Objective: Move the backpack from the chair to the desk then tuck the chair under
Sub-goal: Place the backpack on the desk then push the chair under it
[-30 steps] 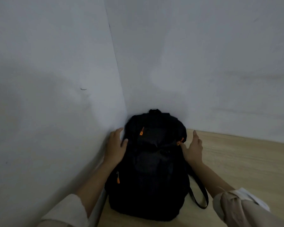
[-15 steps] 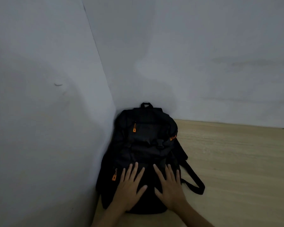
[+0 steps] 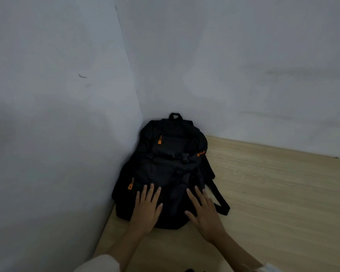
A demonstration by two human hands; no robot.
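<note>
A black backpack [image 3: 171, 163] with orange zipper pulls lies on the light wooden desk [image 3: 273, 193], pushed into the corner where two white walls meet. Its top handle points at the back wall and one strap loops out to the right. My left hand [image 3: 146, 209] lies flat with spread fingers on the lower left of the bag. Beside it, my right hand [image 3: 204, 211] rests flat on the lower right of the bag, fingers apart. Neither hand grips anything. The chair is out of view.
A white wall [image 3: 57, 134] stands close along the left side of the desk, and another white wall [image 3: 243, 75] runs across the back. The bare wooden desk top stretches away to the right of the bag.
My hands left the upper sides of the backpack and came down flat on its lower front. In the last half second they slid slightly back toward me.
</note>
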